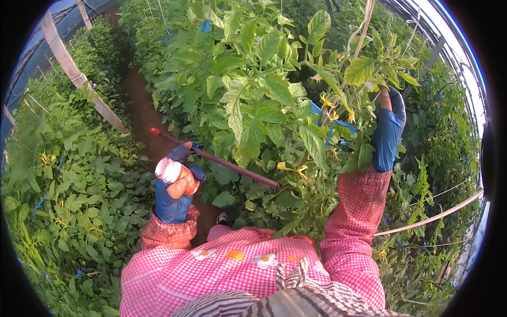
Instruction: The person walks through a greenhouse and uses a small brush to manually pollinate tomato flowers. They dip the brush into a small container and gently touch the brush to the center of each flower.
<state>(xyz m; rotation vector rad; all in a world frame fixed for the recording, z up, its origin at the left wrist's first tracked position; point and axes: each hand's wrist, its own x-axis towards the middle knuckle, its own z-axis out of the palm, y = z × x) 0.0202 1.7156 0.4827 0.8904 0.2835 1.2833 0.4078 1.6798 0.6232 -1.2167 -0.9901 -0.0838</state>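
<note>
My left hand (180, 182), in a torn blue glove with bare fingertips, holds a small orange-red container with a white neck (168, 170). The same hand holds a long dark red stick (237, 169) with a bright red tip (155, 131), pointing up and to the left. My right hand (388, 123), also in a blue glove, is raised at the top of a tomato plant (358, 71), its fingertips at the leaves and stems. Whether it grips a stem is hard to tell. Yellow tomato flowers (328, 102) hang to the left of that hand, near a blue tie (336, 125).
Dense tomato foliage (79, 166) stands on both sides. A bare soil path (136, 95) runs up between the rows. A slanted post (67, 59) rises at the upper left. Pale strings or canes (431, 218) cross at the right, near the greenhouse wall.
</note>
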